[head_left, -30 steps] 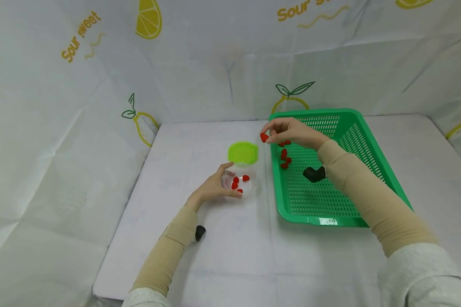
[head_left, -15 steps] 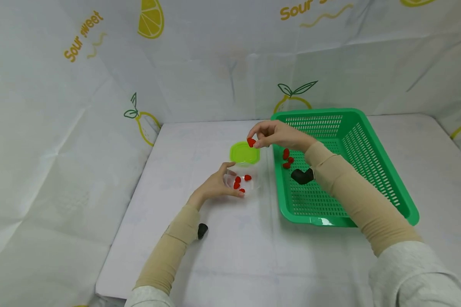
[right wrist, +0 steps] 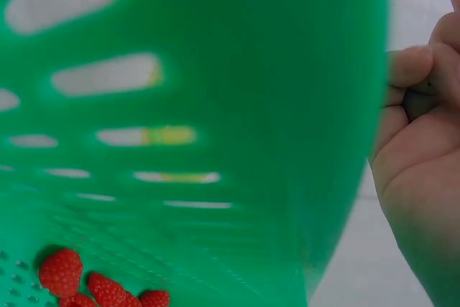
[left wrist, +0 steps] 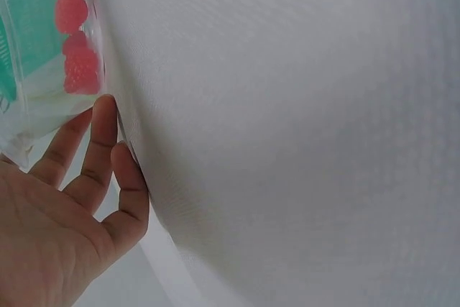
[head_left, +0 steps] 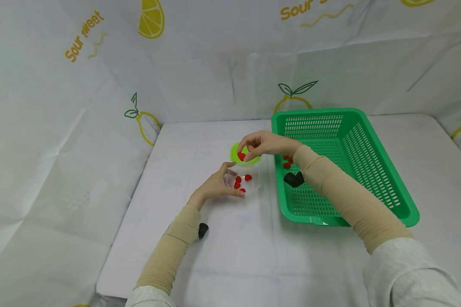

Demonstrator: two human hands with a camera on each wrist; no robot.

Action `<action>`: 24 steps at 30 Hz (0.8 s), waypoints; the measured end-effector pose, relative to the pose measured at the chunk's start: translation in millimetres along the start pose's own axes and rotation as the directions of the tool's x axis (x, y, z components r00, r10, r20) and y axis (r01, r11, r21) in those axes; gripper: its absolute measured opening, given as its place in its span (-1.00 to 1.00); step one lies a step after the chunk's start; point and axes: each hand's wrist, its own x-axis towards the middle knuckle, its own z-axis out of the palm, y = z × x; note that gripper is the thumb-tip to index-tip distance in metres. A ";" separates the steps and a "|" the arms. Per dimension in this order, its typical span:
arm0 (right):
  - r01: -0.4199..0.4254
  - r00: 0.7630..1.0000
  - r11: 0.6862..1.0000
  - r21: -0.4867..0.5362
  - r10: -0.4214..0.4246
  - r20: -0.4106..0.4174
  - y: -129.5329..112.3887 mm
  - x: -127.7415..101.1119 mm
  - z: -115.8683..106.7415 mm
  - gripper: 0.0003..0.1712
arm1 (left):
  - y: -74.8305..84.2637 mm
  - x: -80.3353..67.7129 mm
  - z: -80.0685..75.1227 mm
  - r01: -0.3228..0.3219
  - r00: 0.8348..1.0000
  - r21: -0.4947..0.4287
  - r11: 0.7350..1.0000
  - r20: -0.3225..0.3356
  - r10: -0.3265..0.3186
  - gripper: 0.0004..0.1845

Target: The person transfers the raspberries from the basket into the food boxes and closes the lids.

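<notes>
At the middle of the white worktop (head_left: pixel 230 260), a clear plastic tub (head_left: pixel 253 184) holds a few red raspberries (head_left: pixel 248 177); the left hand (head_left: pixel 214 186) lies at the tub's nine o'clock, its grip spread wide with thumb and fingers curved round that side, presumably to steady so light a vessel; the right hand (head_left: pixel 266 144) stands at about one o'clock, its grip closed to a fingertip pinch on one raspberry (head_left: pixel 241 156), likely kept gentle because the fruit is small and soft; that raspberry is at the tub's twelve o'clock, appearing over the yellow-green lid (head_left: pixel 234 151), which lies off the tub and seems set aside to leave its mouth uncovered; at three o'clock stands the green slatted basket (head_left: pixel 303 218), more raspberries (right wrist: pixel 60 272) gathered at its nine o'clock side, near the tub, which probably shortens the reach; on the white cloth behind, the lettering "Sour sweet" (head_left: pixel 76 45) reads at ten o'clock, and "Sour" (head_left: pixel 296 10) at one o'clock, its next word cut off; I can make out no brand.
</notes>
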 end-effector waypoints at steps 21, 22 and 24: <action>-0.077 0.985 0.959 -0.271 0.115 0.128 9.0 13.2 17.0 -0.74 | 0.9 -1.4 -2.3 -0.009 1.000 -0.001 1.000 0.002 0.009 0.06; -0.079 0.985 0.957 -0.279 0.118 0.129 8.4 13.3 17.4 -0.75 | 0.8 -1.4 -2.4 -0.011 1.000 -0.001 1.000 0.003 0.011 0.06; -0.086 0.983 0.955 -0.285 0.127 0.130 7.2 13.3 17.8 -0.74 | 0.3 -1.4 -2.4 -0.014 1.000 -0.003 1.000 0.001 0.014 0.06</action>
